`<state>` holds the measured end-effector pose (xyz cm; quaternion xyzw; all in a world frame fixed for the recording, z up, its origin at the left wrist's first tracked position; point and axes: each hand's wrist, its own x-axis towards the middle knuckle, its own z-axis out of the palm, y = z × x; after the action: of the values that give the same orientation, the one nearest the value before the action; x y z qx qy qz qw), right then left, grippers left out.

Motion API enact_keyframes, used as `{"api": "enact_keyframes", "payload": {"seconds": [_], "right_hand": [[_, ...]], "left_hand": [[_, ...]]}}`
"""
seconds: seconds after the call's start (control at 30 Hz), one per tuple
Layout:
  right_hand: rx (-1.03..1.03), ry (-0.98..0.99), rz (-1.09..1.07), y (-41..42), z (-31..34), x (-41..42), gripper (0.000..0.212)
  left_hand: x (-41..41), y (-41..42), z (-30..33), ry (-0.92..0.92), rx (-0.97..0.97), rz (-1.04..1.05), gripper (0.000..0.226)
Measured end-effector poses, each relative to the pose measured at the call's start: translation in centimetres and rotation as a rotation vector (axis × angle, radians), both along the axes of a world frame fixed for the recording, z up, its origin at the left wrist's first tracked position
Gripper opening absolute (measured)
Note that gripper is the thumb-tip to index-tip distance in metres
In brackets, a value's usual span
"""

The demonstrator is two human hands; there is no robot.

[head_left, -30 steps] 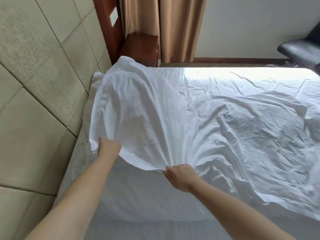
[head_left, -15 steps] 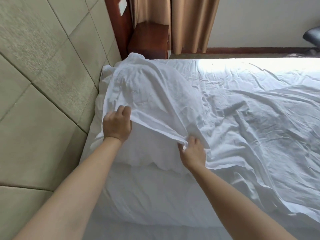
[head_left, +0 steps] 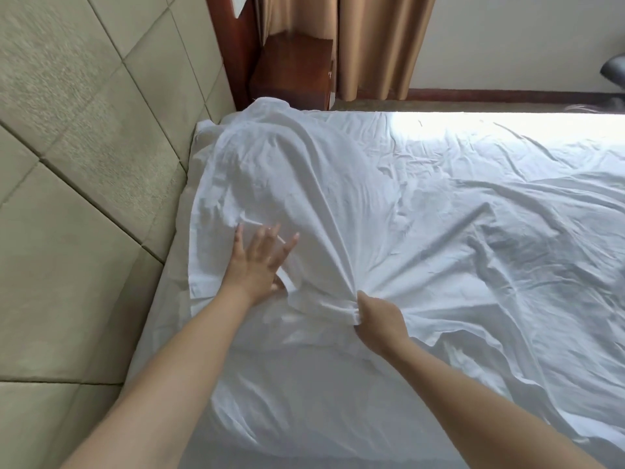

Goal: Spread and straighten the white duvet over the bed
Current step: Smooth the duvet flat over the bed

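**Left hand lets go, right hand keeps the hem**

Half a second on, the left hand [head_left: 258, 262] has released the edge it was pinching and now lies spread, fingers straight and apart, on the white duvet [head_left: 338, 204] near the padded headboard [head_left: 84, 147]. The right hand [head_left: 377, 319] is still clamped on a bunched gather of the duvet's near edge, creases fanning out from its grip.

The duvet covers most of the bed [head_left: 236, 401], humped at the head end over what may be a pillow, its far corner riding up beside the wooden nightstand [head_left: 291, 69]. To the right it lies in long ridges and hollows, far from flat.

The cloth looks light, soft and limp: it puckers wherever it is pinched and will likely follow a pull only locally. The sensible hold is probably the hem itself, hands well apart, tugging toward the near side, then flat-palm sweeps to chase the wrinkles out. The curtain [head_left: 382, 45] hangs beyond.
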<state>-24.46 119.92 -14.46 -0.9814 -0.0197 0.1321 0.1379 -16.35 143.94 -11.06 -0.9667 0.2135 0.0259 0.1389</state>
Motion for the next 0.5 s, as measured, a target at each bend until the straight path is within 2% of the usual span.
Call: {"api": "enact_keyframes", "payload": {"seconds": [0.13,0.23,0.3,0.4,0.5], "right_hand": [[0.054,-0.184,0.179,-0.7,0.9,-3.1,0.021],[0.115,-0.313,0.154,-0.7,2.0,-4.2,0.008],[0.157,-0.407,0.123,-1.0,2.5,-4.3,0.006],[0.169,-0.38,0.078,-1.3,2.5,-4.2,0.009],[0.141,-0.224,0.083,-1.1,2.8,-4.1,0.009]], "left_hand": [[0.5,-3.0,2.1,0.104,0.12,-0.054,0.095],[0.6,-5.2,2.2,0.201,0.19,-0.128,0.094],[0.2,-5.8,1.6,0.269,0.177,-0.132,0.094],[-0.6,-5.4,0.7,0.364,0.167,-0.142,0.101],[-1.4,-4.9,0.6,0.437,0.144,-0.126,0.112]]}}
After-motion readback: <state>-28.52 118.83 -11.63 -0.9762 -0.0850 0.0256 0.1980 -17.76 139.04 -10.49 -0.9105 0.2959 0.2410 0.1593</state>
